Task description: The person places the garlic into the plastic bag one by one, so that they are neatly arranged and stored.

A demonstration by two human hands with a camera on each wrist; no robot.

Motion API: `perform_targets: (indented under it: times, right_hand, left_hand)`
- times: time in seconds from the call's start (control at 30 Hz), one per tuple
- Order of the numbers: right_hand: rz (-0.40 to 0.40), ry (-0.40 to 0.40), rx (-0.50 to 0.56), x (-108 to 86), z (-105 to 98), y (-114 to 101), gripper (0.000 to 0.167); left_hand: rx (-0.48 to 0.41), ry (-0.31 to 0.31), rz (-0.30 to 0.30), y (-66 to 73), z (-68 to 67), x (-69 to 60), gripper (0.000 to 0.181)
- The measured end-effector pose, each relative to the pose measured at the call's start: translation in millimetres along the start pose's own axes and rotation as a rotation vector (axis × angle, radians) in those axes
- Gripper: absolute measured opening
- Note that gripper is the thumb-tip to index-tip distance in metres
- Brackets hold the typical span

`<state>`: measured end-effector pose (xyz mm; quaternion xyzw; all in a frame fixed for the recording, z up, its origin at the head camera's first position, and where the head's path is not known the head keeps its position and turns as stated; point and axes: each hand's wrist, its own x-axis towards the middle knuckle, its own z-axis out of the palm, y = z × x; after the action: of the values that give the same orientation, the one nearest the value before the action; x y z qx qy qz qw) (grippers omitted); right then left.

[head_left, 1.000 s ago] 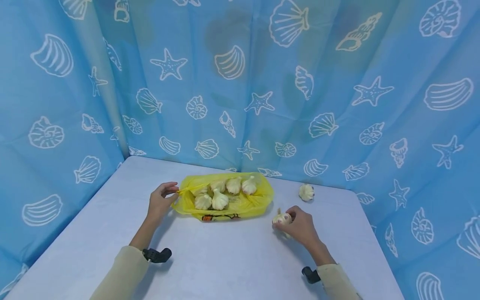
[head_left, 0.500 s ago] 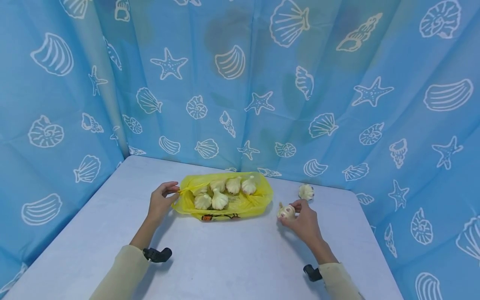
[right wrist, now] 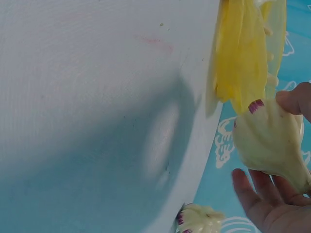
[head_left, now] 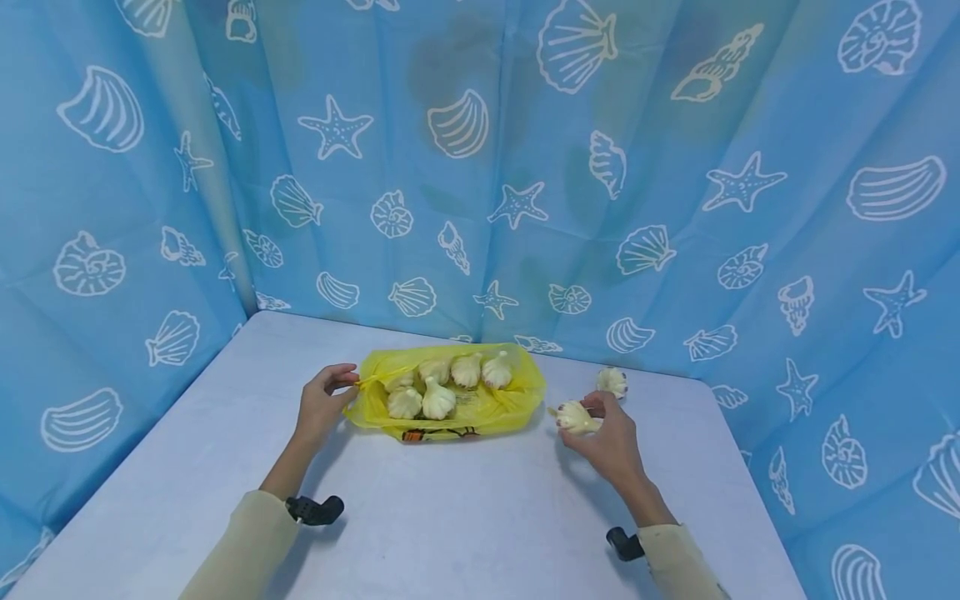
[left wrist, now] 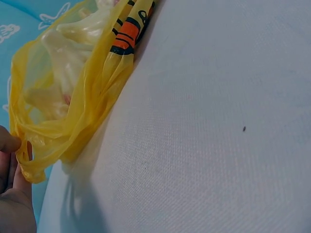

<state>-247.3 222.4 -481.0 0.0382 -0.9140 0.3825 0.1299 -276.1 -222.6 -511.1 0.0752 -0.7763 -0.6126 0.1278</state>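
A yellow plastic bag [head_left: 487,425] lies on its side with its mouth spread, and several garlic bulbs [head_left: 438,400] are inside. At the bag's left end my left hand [head_left: 318,407] pinches the rim; in the left wrist view the thumb and fingers [left wrist: 8,141] hold a gathered strip of the yellow plastic [left wrist: 34,167]. Right of the bag, my right hand [head_left: 611,442] holds a garlic bulb [head_left: 574,417] between thumb and fingers, above the table. The right wrist view shows this bulb [right wrist: 267,138] with purple patches at its root end and its stem toward the palm.
Another garlic bulb [head_left: 612,382] sits on the white table [head_left: 450,517] behind my right hand, near the back edge. A blue curtain [head_left: 480,242] with white shell prints hangs around the table's back and sides. Each wrist bears a black camera.
My right hand has shifted slightly right and away from me, lifting the garlic bulb and turning it in the fingers. The left hand and the bag have stayed almost still.
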Motion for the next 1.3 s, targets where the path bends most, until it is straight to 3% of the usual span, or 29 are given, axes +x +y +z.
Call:
perform_targets:
  times: [0.3,0.57,0.9,1.3]
  right_hand:
    - [-0.136,0.051,0.073,0.7,0.3,4.0,0.050]
    - [-0.090,0.054,0.072,0.8,1.7,1.2,0.055]
    - [-0.172,0.078,0.038,7.2,-0.9,-3.3,0.047]
    - [-0.175,0.043,0.047,18.3,3.5,-24.3,0.048]
  left_hand:
    - [-0.008,-0.014,-0.003,-1.8,-1.7,1.2,0.038]
    - [-0.022,-0.022,0.020,-1.7,-3.9,0.0,0.039]
    - [0.002,-0.011,0.037,-2.4,-0.8,-0.1,0.039]
    - [0.001,-0.012,0.018,-0.5,-1.3,-1.1,0.039]
